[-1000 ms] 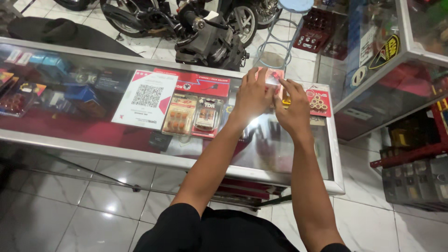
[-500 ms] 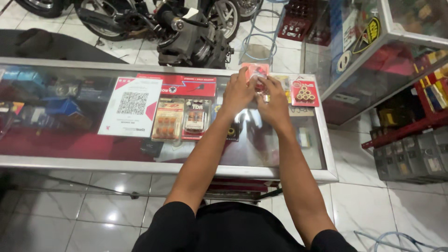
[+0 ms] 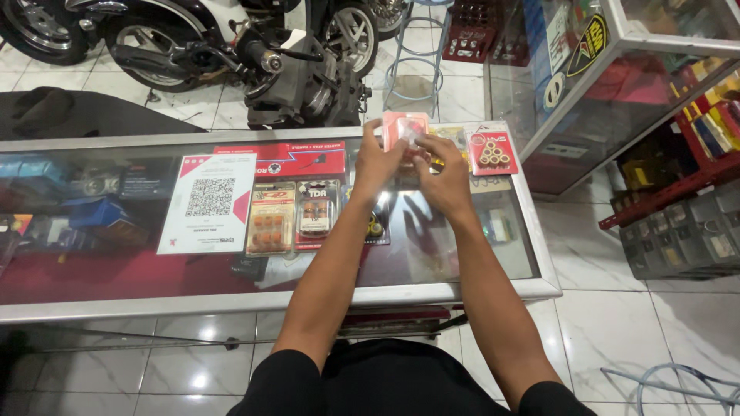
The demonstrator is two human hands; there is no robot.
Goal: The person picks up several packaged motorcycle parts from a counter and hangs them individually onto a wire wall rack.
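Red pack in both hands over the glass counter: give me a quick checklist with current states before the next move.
1. Red pack held by both hands: ok, left hand and right hand both touch it.
2. Pack raised off the counter: cannot tell, one view only.
3. Pack opened or sealed: cannot tell, fingers cover it.
4. Roller pack apart from the right hand: ok, it lies just to the side.
5. Orange pack and the card with the square code out of the way: ok, flat on the glass beside the left arm.
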